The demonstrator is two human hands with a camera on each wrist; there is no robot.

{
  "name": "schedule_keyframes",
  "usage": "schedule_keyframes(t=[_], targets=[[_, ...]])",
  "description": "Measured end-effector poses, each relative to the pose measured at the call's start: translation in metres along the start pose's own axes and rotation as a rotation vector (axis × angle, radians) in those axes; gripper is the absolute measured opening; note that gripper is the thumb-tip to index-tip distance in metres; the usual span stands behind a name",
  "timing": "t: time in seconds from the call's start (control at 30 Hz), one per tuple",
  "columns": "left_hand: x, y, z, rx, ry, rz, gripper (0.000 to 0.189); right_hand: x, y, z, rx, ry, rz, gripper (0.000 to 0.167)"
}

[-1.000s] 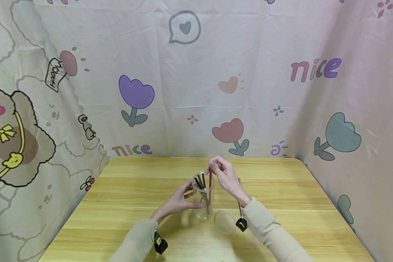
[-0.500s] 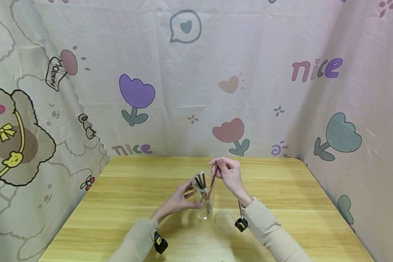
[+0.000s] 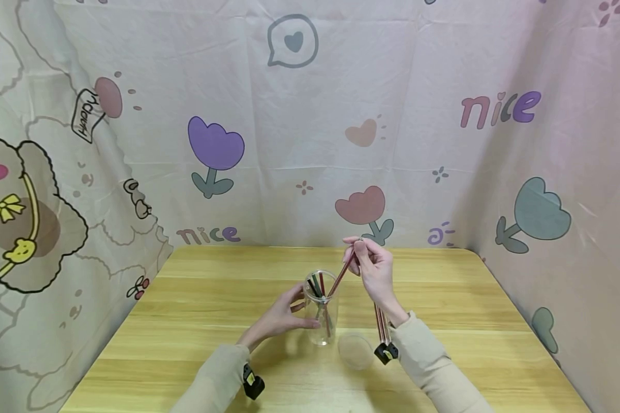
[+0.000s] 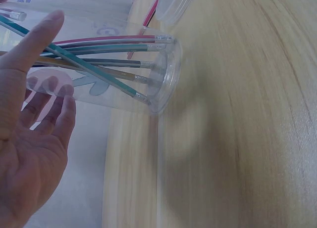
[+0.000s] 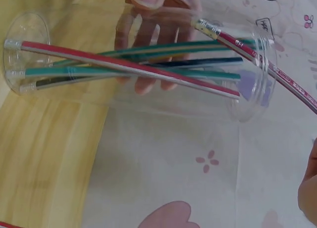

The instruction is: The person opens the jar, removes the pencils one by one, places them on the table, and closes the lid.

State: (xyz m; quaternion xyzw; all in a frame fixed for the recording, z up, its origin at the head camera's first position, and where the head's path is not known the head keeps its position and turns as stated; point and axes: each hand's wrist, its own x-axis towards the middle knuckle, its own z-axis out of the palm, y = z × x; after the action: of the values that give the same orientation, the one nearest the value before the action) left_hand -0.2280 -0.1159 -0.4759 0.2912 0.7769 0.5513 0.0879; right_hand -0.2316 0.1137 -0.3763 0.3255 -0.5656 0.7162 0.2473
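Note:
A tall clear jar [image 3: 321, 339] stands upright on the table, with several red, green and dark pencils [image 5: 129, 65] leaning inside. My left hand [image 3: 278, 319] holds the jar from the left, thumb in front and fingers around the far side. My right hand [image 3: 376, 269], above and right of the jar's mouth, pinches a red pencil [image 3: 342, 273] near its upper end. That pencil slants down to the left, and its eraser end overlaps the jar's upper part in the right wrist view. Only a bit of the right hand shows there, at the right edge.
A round clear lid [image 3: 355, 350] lies on the wooden table [image 3: 212, 304], just right of the jar. Several red pencils [image 3: 380, 322] lie farther right, partly hidden by the right wrist and its black camera [image 3: 386, 353]. A patterned cloth [image 3: 299, 115] hangs behind the table.
My right hand has moved up and to the right, drawing the red pencil partly out of the jar and tilting it. The left hand and jar have stayed in place.

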Motion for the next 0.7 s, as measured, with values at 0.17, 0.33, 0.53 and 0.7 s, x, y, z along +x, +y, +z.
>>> schedule_keyframes(t=[0.17, 0.33, 0.53, 0.7], targets=[[0.000, 0.000, 0.000, -0.001, -0.001, 0.002, 0.086, 0.002, -0.007, -0.006, -0.004, -0.036, -0.012, 0.027], [0.000, -0.001, -0.001, 0.002, -0.001, 0.008, 0.085, 0.003, -0.012, -0.013, 0.001, -0.066, -0.023, 0.036], [0.000, 0.000, -0.001, 0.003, 0.001, 0.014, 0.083, 0.005, -0.019, -0.017, 0.053, -0.018, -0.009, 0.038], [0.000, 0.001, 0.000, 0.007, 0.003, 0.011, 0.082, 0.009, -0.026, -0.020, 0.184, 0.027, -0.024, 0.035]])
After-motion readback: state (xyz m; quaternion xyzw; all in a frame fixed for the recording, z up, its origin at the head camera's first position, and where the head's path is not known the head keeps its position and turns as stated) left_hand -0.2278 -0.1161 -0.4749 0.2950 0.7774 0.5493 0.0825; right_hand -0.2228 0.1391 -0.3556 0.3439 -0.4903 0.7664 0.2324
